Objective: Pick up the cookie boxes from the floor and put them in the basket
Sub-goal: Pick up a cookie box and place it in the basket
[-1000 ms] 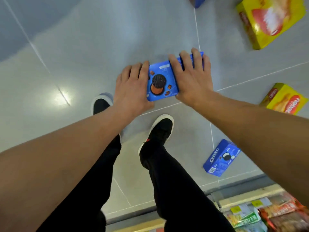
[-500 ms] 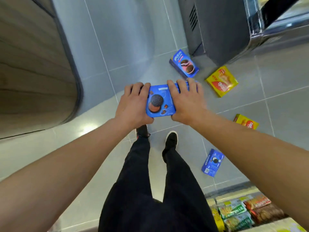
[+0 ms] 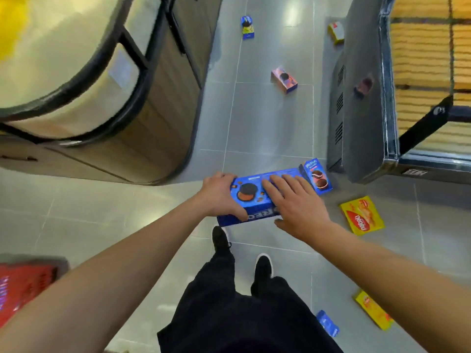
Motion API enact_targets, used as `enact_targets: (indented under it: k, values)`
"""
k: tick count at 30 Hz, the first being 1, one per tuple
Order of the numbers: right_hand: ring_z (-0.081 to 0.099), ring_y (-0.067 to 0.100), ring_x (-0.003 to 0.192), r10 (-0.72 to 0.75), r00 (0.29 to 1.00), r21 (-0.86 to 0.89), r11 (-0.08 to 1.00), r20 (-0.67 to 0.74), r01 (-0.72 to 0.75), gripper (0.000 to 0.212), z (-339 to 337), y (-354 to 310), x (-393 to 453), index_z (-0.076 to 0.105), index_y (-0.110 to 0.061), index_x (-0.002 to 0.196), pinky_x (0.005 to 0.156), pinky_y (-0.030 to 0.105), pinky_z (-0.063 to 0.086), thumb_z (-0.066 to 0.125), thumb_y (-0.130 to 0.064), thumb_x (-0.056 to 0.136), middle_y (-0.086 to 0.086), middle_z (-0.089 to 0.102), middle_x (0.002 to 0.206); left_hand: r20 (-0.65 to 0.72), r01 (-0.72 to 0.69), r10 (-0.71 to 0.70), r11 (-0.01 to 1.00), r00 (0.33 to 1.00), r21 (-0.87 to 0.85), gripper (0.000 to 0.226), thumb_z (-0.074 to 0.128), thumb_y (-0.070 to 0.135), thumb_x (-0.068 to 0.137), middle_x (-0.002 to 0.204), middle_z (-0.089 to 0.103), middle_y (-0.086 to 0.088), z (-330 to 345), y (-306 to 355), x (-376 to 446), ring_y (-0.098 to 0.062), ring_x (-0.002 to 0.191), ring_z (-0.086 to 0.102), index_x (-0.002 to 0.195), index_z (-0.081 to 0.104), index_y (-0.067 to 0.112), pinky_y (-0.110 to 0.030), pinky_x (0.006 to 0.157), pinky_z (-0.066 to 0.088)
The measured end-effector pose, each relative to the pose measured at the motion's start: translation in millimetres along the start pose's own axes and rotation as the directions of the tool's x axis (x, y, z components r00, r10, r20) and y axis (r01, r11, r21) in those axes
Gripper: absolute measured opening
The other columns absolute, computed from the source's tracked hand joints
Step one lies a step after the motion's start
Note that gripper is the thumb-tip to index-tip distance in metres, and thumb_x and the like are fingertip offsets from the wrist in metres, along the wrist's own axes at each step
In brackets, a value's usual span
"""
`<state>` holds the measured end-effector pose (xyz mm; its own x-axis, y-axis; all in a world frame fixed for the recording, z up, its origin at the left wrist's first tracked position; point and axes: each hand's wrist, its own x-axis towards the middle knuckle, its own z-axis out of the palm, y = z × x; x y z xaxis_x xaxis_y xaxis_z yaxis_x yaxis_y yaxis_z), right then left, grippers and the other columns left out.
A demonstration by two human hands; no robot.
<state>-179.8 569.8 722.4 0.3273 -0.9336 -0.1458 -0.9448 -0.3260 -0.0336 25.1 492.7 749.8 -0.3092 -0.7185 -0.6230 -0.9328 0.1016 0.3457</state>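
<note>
Grey floor tiles (image 3: 267, 128) lie below as the left hand (image 3: 219, 197) grips the blue Oreo box (image 3: 254, 197), right hand (image 3: 295, 207) flat with fingers spread; steady it toward the red basket (image 3: 23, 284).

Left hand (image 3: 219, 195) curled; right hand (image 3: 295, 203) spread flat.

Grey glossy tile floor (image 3: 267, 128) with light glare. Curved wood-panel counter (image 3: 153, 128) at left, black-trimmed. Dark grey metal cabinet (image 3: 362, 138) at right, vented side, wood slats (image 3: 430, 59) beyond.
</note>
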Motion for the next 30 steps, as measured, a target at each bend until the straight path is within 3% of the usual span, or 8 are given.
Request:
enact_targets:
  k: [3,6,9,12,15,17,21,30]
  values:
    - [0.063,0.033,0.099,-0.171,0.982,0.005,0.985,-0.081,0.172,0.066,-14,-21,10,0.052,-0.012,0.128,0.087,0.041,0.049,0.072,-0.024,0.065,0.008,0.063,0.117,0.126,0.100,-0.070,0.962,0.990,-0.255,0.085,0.079,0.056,0.041,0.117,0.060,0.003,-2,-33,-35,-0.016,0.099,0.060,0.118,0.057,0.029,-0.037,0.090,0.053]
    - [0.068,0.028,0.084,-0.306,0.952,0.009,0.952,-0.002,0.306,0.053,-33,-49,27,0.061,-0.015,0.109,0.073,0.035,0.053,0.075,-0.024,0.059,0.003,0.067,0.095,0.154,0.182,-0.133,0.909,0.979,-0.375,0.086,0.079,0.055,0.050,0.124,0.059,0.007,0,-67,-72,-0.013,0.104,0.060,0.128,0.054,0.029,-0.034,0.095,0.050]
    - [0.064,0.028,0.095,-0.417,0.896,0.046,0.909,0.154,0.415,0.043,-56,-88,46,0.054,-0.019,0.117,0.081,0.036,0.049,0.064,-0.027,0.076,0.003,0.064,0.106,-0.040,0.171,-0.190,0.943,0.981,-0.284,0.078,0.075,0.053,0.069,0.134,0.052,0.006,11,-90,-114,-0.015,0.116,0.054,0.137,0.049,0.025,-0.031,0.101,0.043]
    - [0.059,0.023,0.104,-0.503,0.837,0.061,0.862,0.214,0.503,0.042,-68,-134,58,0.046,-0.025,0.124,0.086,0.031,0.044,0.060,-0.036,0.086,-0.001,0.060,0.117,-0.295,0.166,-0.204,0.975,0.933,-0.148,0.081,0.072,0.060,0.065,0.128,0.054,0.006,34,-108,-158,-0.015,0.108,0.054,0.134,0.045,0.027,-0.033,0.094,0.047]
    - [0.058,0.017,0.099,-0.582,0.774,0.097,0.810,0.248,0.578,0.043,-70,-196,69,0.046,-0.030,0.123,0.084,0.027,0.043,0.064,-0.037,0.084,-0.005,0.061,0.113,-0.420,0.266,-0.251,0.964,0.872,-0.023,0.085,0.069,0.062,0.069,0.130,0.052,0.005,65,-139,-194,-0.018,0.110,0.052,0.139,0.037,0.026,-0.034,0.098,0.041]
    - [0.058,0.016,0.097,-0.642,0.713,0.110,0.760,0.282,0.640,0.045,-68,-241,75,0.046,-0.031,0.124,0.084,0.027,0.046,0.066,-0.037,0.083,-0.006,0.061,0.113,-0.471,0.338,-0.327,0.939,0.819,-0.063,0.078,0.067,0.056,0.075,0.131,0.052,0.003,81,-167,-216,-0.020,0.113,0.051,0.140,0.036,0.026,-0.034,0.099,0.037]
    - [0.059,0.016,0.094,-0.717,0.614,0.106,0.674,0.329,0.731,0.050,-63,-334,83,0.044,-0.031,0.125,0.080,0.026,0.049,0.068,-0.039,0.081,-0.006,0.061,0.112,-0.494,0.411,-0.456,0.888,0.740,-0.205,0.054,0.064,0.049,0.080,0.118,0.057,0.004,104,-237,-269,-0.018,0.102,0.053,0.125,0.045,0.029,-0.031,0.086,0.040]
    - [0.061,0.019,0.095,-0.822,0.465,0.040,0.504,0.329,0.863,0.054,-47,-539,99,0.043,-0.027,0.125,0.081,0.033,0.054,0.068,-0.044,0.079,-0.001,0.059,0.117,-0.527,0.512,-0.645,0.763,0.554,-0.395,0.052,0.066,0.045,0.077,0.116,0.055,0.006,136,-389,-373,-0.019,0.106,0.049,0.123,0.047,0.031,-0.033,0.088,0.038]
